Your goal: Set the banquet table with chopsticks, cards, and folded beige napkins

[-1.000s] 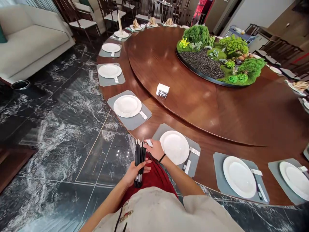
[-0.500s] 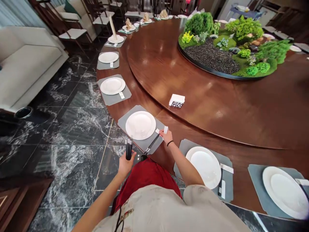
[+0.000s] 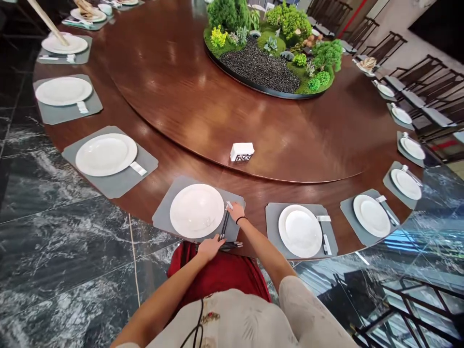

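My left hand [image 3: 209, 248] is closed around a bundle of black chopsticks with silvery ends [image 3: 232, 245] at the table's front edge. Its fingertips reach the lower end of a separate pair of black chopsticks [image 3: 224, 225], which lies lengthwise to the right of a large white plate [image 3: 196, 210]. At the upper end of that pair, the fingers of my right hand [image 3: 237, 211] pinch the chopsticks beside a small white chopstick rest [image 3: 229, 205]. Plate, rest and pair are on a grey placemat [image 3: 164, 212]. My right fingers partly cover the rest.
More settings line the round wooden table, such as a white plate [image 3: 106, 154] on the left and another plate [image 3: 300, 231] on the right. A napkin holder [image 3: 242, 152] stands on the raised turntable [image 3: 203, 121], below a miniature garden [image 3: 271, 58]. Dark chairs [image 3: 416, 309] stand lower right.
My left hand has come from beside the table to its edge, and the bundle has turned from upright to flat. My right hand stays at the chopsticks' upper end. The view has swung right.
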Demonstrator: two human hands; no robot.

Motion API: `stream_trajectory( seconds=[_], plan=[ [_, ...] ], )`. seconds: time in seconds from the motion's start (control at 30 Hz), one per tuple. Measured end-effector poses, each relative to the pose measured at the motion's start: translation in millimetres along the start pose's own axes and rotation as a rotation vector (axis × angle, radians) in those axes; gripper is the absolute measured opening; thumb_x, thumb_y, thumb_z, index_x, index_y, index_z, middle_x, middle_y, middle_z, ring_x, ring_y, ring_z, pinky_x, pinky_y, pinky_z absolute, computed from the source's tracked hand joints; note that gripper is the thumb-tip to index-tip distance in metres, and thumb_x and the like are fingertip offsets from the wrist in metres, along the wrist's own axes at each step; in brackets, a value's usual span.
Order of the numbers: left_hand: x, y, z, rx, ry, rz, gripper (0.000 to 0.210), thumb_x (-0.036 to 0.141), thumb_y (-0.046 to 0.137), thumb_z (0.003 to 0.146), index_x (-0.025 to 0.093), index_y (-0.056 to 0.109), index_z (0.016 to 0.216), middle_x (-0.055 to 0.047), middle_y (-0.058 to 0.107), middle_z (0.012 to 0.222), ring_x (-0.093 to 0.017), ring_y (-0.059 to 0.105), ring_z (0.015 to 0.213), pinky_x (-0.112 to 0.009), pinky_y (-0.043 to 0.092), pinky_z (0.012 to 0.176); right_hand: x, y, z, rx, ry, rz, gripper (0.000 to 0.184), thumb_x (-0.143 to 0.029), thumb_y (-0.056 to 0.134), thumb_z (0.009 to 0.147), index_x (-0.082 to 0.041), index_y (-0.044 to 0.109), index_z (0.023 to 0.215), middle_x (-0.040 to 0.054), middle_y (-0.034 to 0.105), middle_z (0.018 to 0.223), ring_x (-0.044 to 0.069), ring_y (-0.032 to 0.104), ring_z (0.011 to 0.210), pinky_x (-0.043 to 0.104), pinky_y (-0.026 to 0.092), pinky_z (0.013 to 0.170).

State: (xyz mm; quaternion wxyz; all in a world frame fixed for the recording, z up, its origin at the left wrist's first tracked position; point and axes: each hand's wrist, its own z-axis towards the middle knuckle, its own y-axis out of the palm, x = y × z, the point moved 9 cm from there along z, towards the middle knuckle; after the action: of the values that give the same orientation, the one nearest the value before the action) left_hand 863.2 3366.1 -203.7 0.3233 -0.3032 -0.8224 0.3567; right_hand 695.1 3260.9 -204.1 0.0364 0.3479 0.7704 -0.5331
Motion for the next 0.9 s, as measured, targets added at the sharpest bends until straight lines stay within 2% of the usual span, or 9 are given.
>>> stream_trajectory(
  seconds=[0.17, 0.37, 0.73, 0.9],
  plan=[
    [-6, -0.6, 3, 0.0, 0.072, -0.008, 0.045, 0.016, 0.033, 0.091, 0.03, 0.05, 0.131, -0.014, 0.049, 0.128, -0.021, 0.067, 0.078, -0.037, 0.053, 0.068, -1, 2, -11, 0.051, 0.006, -0.009, 0.026, -0.024, 0.056, 0.091, -0.019, 0.064, 0.115, 0.008, 0.054, 0.12, 0.013, 0.056, 0.093, 0.022, 0.039, 0.081],
    [-12, -0.4, 8, -0.039, 0.127, 0.008, 0.042, 0.017, 0.037, 0.091, 0.029, 0.052, 0.128, -0.012, 0.049, 0.13, -0.021, 0.067, 0.083, -0.037, 0.053, 0.073, 2, 4, -15, 0.055, 0.008, -0.026, 0.029, -0.021, 0.05, 0.092, -0.025, 0.063, 0.118, 0.0084, 0.053, 0.121, 0.014, 0.058, 0.088, 0.024, 0.041, 0.079],
    [-12, -9.8, 7, -0.07, 0.194, 0.056, 0.037, 0.023, 0.042, 0.09, 0.027, 0.051, 0.126, -0.011, 0.048, 0.127, -0.021, 0.066, 0.085, -0.038, 0.054, 0.074, 4, 0, -18, 0.059, 0.009, -0.075, 0.03, -0.031, 0.046, 0.094, -0.03, 0.061, 0.12, 0.0073, 0.053, 0.123, 0.014, 0.06, 0.081, 0.025, 0.042, 0.073],
    [-14, -9.3, 7, -0.092, 0.182, 0.064, 0.039, 0.025, 0.049, 0.087, 0.028, 0.051, 0.126, -0.011, 0.047, 0.128, -0.022, 0.066, 0.086, -0.039, 0.054, 0.075, 5, -5, -16, 0.052, 0.0, -0.017, 0.029, -0.032, 0.047, 0.094, -0.028, 0.064, 0.116, 0.0079, 0.053, 0.124, 0.015, 0.059, 0.083, 0.027, 0.043, 0.078]
  ],
)
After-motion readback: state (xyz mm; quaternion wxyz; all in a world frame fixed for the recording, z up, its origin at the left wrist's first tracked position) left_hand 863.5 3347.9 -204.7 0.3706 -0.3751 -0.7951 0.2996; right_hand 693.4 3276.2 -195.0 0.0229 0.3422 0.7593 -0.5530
